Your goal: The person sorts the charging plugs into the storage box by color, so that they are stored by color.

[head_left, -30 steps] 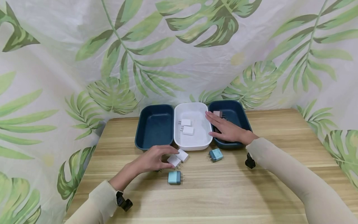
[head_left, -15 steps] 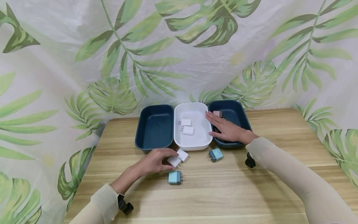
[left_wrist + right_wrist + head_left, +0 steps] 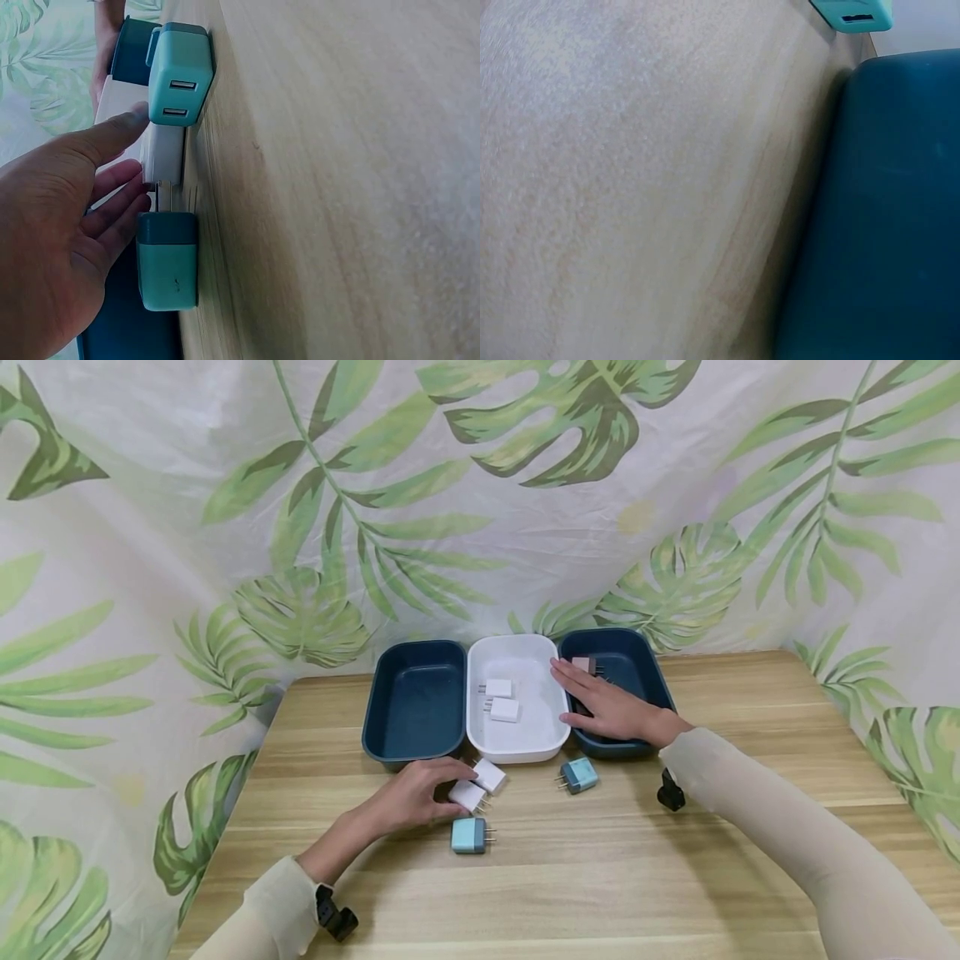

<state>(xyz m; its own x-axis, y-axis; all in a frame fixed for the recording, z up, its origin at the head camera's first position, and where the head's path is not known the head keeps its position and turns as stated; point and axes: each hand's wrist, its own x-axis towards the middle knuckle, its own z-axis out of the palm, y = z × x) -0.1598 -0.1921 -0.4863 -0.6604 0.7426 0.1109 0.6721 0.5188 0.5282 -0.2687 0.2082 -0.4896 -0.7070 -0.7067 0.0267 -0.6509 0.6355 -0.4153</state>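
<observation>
My left hand [image 3: 408, 795] curls its thumb and fingers round a white charger [image 3: 467, 796] on the table, beside another white charger [image 3: 490, 776]. In the left wrist view, the thumb of that hand [image 3: 60, 180] and its fingers lie at opposite ends of a white charger [image 3: 163, 154]; one teal charger [image 3: 180, 75] is beside the thumb, another [image 3: 168, 270] below the fingertips. My right hand [image 3: 611, 706] lies flat with straight fingers across the adjoining rims of the white tray [image 3: 517, 752] and the right dark blue tray [image 3: 633, 647], partly covering dark items inside; it holds nothing visible.
An empty dark blue tray [image 3: 420, 710] stands left of the white one, which contains two white chargers [image 3: 504, 710]. Near the right tray's front sits a teal charger [image 3: 578, 775]; one more [image 3: 468, 836] lies nearer. A pinkish charger [image 3: 582, 666] is in the right tray.
My left hand has shifted slightly towards the table's front, and the white charger at its fingers has turned a little. My right hand has stayed in place.
</observation>
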